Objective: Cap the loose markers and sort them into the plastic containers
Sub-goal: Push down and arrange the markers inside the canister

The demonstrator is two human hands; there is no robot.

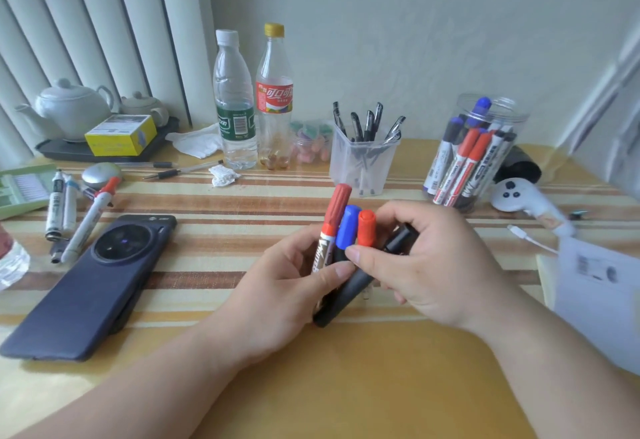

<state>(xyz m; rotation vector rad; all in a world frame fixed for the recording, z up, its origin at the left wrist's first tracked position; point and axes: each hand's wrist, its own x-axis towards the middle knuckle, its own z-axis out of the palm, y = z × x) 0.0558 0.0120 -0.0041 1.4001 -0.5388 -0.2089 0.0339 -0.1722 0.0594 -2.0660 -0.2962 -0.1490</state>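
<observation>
My left hand [277, 289] grips a bundle of capped markers upright over the table's middle: a tall red-capped one [337, 206], a blue-capped one [348, 227] and a shorter red-capped one [366, 227]. My right hand [433, 265] closes on the same bundle from the right, fingers round a black marker [398, 241]. A round clear container [474, 158] at the back right holds several red, blue and black markers. A square clear cup [363, 161] holds black pens. Several loose markers [79, 217] lie at the left.
A dark phone [86, 293] lies at the left. Two plastic bottles [252, 103] stand at the back, beside a small jar of pastel pieces [310, 148]. A teapot tray with a yellow box [119, 134] is far left; a white controller [519, 199] and papers [595, 283] lie right.
</observation>
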